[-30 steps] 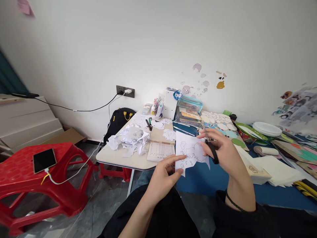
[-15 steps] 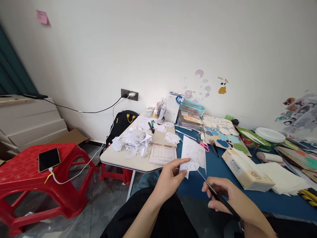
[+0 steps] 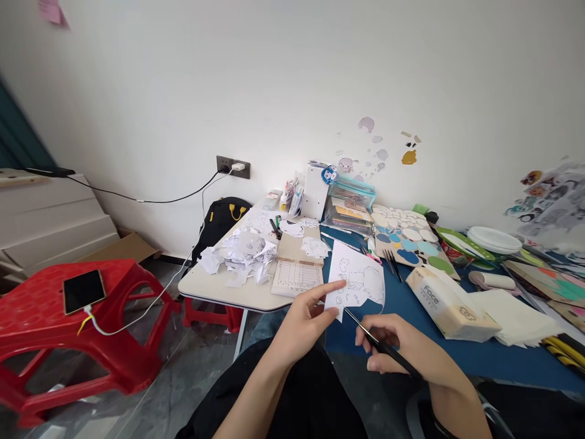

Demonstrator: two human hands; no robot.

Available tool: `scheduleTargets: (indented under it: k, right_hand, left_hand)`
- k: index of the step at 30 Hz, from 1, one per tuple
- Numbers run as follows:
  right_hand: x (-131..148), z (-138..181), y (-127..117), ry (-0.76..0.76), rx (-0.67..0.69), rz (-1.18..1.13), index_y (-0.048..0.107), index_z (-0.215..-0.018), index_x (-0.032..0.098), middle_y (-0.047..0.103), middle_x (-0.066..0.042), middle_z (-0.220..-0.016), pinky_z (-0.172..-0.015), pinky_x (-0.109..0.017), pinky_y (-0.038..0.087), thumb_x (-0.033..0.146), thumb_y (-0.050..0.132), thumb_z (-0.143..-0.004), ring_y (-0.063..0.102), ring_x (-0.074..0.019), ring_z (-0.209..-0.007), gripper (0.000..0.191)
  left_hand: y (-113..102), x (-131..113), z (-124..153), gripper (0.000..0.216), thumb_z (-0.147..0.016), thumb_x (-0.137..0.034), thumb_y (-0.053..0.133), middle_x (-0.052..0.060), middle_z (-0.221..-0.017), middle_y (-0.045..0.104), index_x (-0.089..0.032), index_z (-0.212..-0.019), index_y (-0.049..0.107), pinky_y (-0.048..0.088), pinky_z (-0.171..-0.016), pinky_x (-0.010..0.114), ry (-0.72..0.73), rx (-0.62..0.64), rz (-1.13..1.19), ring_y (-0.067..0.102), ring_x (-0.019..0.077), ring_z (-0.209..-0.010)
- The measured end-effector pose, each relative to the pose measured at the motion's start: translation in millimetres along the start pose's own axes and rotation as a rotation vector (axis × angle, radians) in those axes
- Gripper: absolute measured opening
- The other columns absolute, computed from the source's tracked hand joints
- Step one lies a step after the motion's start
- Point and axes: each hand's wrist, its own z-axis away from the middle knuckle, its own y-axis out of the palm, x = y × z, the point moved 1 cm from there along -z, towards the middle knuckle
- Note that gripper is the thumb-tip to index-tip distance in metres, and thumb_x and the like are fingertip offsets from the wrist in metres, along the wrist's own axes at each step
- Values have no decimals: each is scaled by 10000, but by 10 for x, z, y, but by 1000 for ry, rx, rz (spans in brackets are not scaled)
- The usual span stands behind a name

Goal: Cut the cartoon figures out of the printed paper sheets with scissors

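The right hand (image 3: pixel 402 346) and scissors (image 3: pixel 373 341), previously at the paper's (image 3: pixel 361 277) right edge, have moved below it, closer to the left hand (image 3: pixel 302 326).

Off-white wall (image 3: pixel 159 73) across the upper frame, softly lit; dark socket plate (image 3: pixel 233 171) left of centre, pink note (image 3: pixel 49 11) upper left, teal curtain (image 3: pixel 16 140) at left edge. Grey floor (image 3: pixel 176 335) lower left, red stool (image 3: pixel 130 283) on it, second stool (image 3: pixel 214 319) under the cream table (image 3: pixel 214 289) mid-frame. Blue tabletop (image 3: pixel 397 302) lower right.
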Motion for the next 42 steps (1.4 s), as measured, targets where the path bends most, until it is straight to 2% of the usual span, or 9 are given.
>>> scheduleTargets:
  k: [11, 14, 20, 25, 29, 34, 39, 42]
  right_hand:
    - [67, -34, 37, -37, -4, 72, 679, -907, 166, 551, -10, -702, -536, -236, 352, 327, 741, -747, 448, -123, -574, 235]
    - [106, -14, 36, -32, -1, 92, 692, -911, 168, 557, -13, -698, -538, -236, 361, 322, 741, -748, 468, -129, -582, 229]
    - [128, -4, 32, -24, 20, 127, 716, -927, 171, 586, -15, -695, -510, -219, 370, 292, 747, -743, 483, -112, -538, 223]
    - [132, 9, 55, 18, 17, 123, 712, -931, 160, 578, -6, -665, -482, -206, 397, 234, 718, -762, 493, -92, -473, 184]
    - [148, 28, 75, 43, -6, 170, 704, -926, 147, 526, 19, -568, -449, -202, 394, 189, 610, -825, 418, -72, -414, 144]
    - [145, 42, 85, 85, -31, 219, 705, -907, 143, 477, 42, -483, -427, -190, 393, 183, 563, -837, 411, -68, -381, 163]
    - [154, 41, 98, 124, -35, 165, 702, -883, 150, 456, 54, -490, -419, -180, 416, 210, 573, -838, 395, -55, -370, 149]
    - [169, 46, 86, 136, -21, 172, 703, -896, 149, 494, 40, -522, -432, -191, 441, 245, 619, -821, 442, -69, -387, 148]
  left_hand:
    - [21, -66, 60, 437, -829, -188, 577, 57, -1337, 539, -255, -1262, 576, 418, -890, 325, -55, 103, -18, 472, 296, -1203]
    - [16, -70, 68, 433, -830, -190, 575, 51, -1326, 547, -260, -1257, 578, 425, -845, 302, -63, 119, -24, 506, 274, -1146]
    - [3, -96, 84, 442, -815, -162, 580, 51, -1293, 567, -251, -1248, 587, 417, -693, 259, -68, 154, -11, 563, 175, -863]
    - [-9, -114, 90, 439, -810, -157, 584, 46, -1316, 553, -256, -1238, 596, 420, -697, 265, -63, 185, 10, 556, 173, -860]
    - [-14, -91, 92, 445, -814, -179, 592, 53, -1291, 567, -270, -1250, 585, 429, -702, 277, -72, 188, -6, 558, 164, -819]
    - [-8, -74, 93, 447, -806, -230, 617, 75, -1170, 620, -244, -1252, 589, 442, -709, 286, -63, 186, -15, 570, 179, -813]
    - [-13, -93, 93, 464, -790, -276, 639, 77, -1040, 647, -230, -1249, 597, 451, -702, 290, -62, 179, -36, 569, 181, -779]
    - [-9, -107, 91, 471, -782, -281, 643, 62, -935, 650, -225, -1248, 600, 443, -676, 280, -65, 181, -58, 552, 165, -717]
